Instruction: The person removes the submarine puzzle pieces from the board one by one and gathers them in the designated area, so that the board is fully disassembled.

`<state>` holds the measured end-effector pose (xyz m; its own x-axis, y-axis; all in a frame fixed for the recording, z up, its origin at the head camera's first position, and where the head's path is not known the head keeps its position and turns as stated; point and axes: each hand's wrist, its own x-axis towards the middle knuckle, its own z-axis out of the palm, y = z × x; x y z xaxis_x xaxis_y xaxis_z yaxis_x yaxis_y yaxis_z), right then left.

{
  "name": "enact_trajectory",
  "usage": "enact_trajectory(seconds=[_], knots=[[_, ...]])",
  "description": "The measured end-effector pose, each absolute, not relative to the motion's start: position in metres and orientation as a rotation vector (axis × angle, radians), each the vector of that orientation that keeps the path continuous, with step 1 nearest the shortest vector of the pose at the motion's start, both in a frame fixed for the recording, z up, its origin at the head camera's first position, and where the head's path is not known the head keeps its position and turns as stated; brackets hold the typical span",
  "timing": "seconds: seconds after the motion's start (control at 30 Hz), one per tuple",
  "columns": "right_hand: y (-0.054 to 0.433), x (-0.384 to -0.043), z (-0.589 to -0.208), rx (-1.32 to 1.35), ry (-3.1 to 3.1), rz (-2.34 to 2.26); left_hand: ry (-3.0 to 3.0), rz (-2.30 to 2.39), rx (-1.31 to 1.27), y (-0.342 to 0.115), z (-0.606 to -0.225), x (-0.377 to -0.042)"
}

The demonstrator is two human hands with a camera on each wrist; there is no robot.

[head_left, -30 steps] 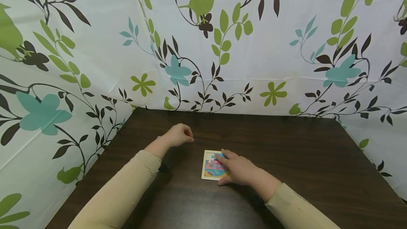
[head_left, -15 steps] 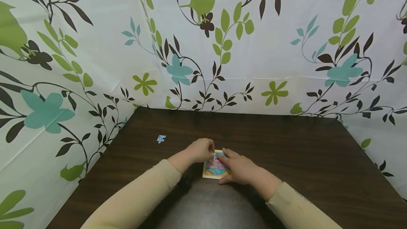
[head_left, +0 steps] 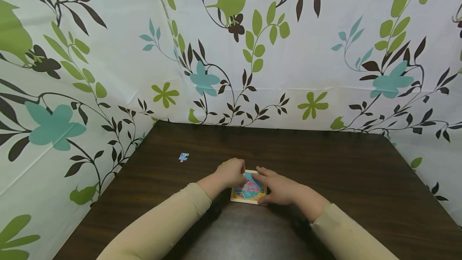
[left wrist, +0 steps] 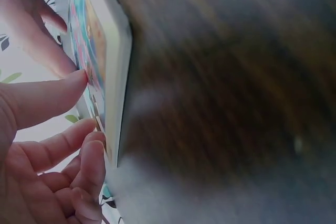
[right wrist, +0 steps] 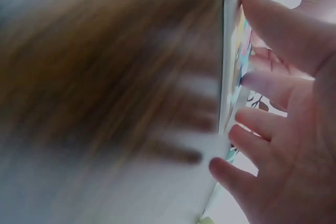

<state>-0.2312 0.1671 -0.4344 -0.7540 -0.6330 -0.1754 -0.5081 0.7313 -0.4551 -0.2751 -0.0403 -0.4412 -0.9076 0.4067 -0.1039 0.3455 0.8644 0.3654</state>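
A small jigsaw puzzle in a pale wooden frame lies flat on the dark table, with a pink and blue picture. At its upper left corner my left hand pinches a puzzle piece between thumb and fingertips, down at the picture's surface; most of the piece is hidden in the head view. My right hand lies over the puzzle's right side with fingers spread, the thumb at the lower right corner of the frame and a fingertip touching the picture. A loose blue puzzle piece lies apart, at the back left.
The dark wood-grain table spreads around the puzzle on all sides. A white cloth printed with leaves and birds hangs along the back and left edges.
My left hand has moved right, from the table onto the puzzle's upper left corner, uncovering the loose piece. My right hand has shifted slightly right, showing more of the picture.
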Motion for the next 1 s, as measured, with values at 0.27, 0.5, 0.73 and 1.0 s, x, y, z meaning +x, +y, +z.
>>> enact_trajectory(seconds=[0.27,0.5,0.73,1.0], knots=[[0.169,-0.229,-0.436,-0.928,2.731,-0.465,2.853,0.553,0.582,-0.040,-0.439,-0.271],[0.168,-0.228,-0.436,-0.904,2.726,-0.469,2.848,0.670,0.523,-0.039,-0.441,-0.268],[0.168,-0.226,-0.436,-0.889,2.716,-0.469,2.597,1.164,0.384,-0.050,-0.443,-0.270],[0.167,-0.228,-0.437,-0.868,2.718,-0.451,2.251,1.420,0.115,-0.054,-0.437,-0.266]])
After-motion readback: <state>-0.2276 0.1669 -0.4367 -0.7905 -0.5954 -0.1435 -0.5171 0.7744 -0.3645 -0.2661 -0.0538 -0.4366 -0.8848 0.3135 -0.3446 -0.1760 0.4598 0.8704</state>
